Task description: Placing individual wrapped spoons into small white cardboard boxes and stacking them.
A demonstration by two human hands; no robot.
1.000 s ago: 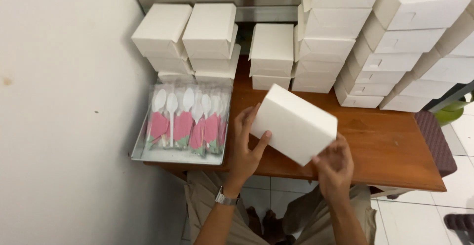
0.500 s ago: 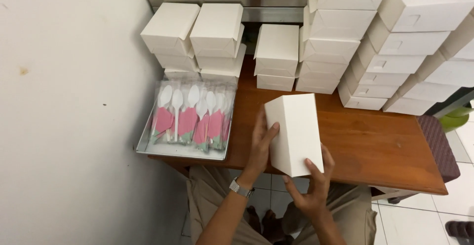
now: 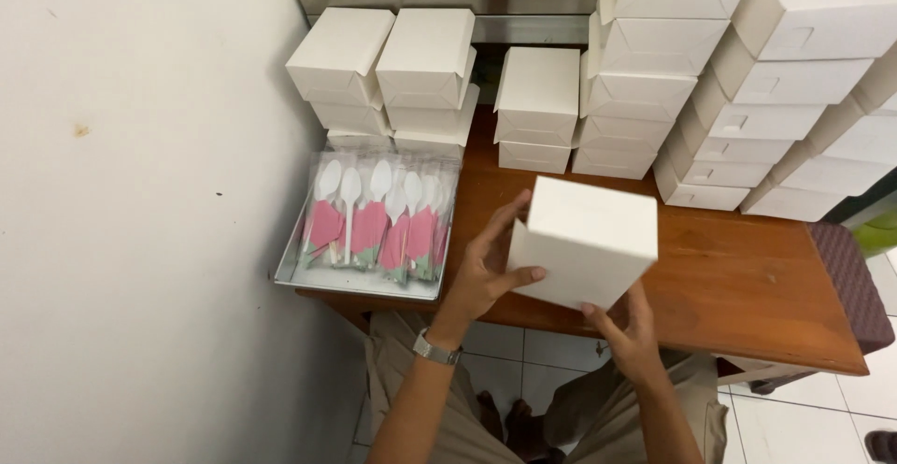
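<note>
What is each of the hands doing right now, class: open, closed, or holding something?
Left hand: closed on the left side of the white box, holding it.
Right hand: supporting the same white box from underneath, fingers gripping its bottom edge.

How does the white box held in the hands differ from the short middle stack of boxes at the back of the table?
The held box is single and tilted, gripped above the table edge by the left hand and right hand. The middle stack has several boxes lying flat on the table, untouched. Both are plain white, closed cardboard boxes.
</note>
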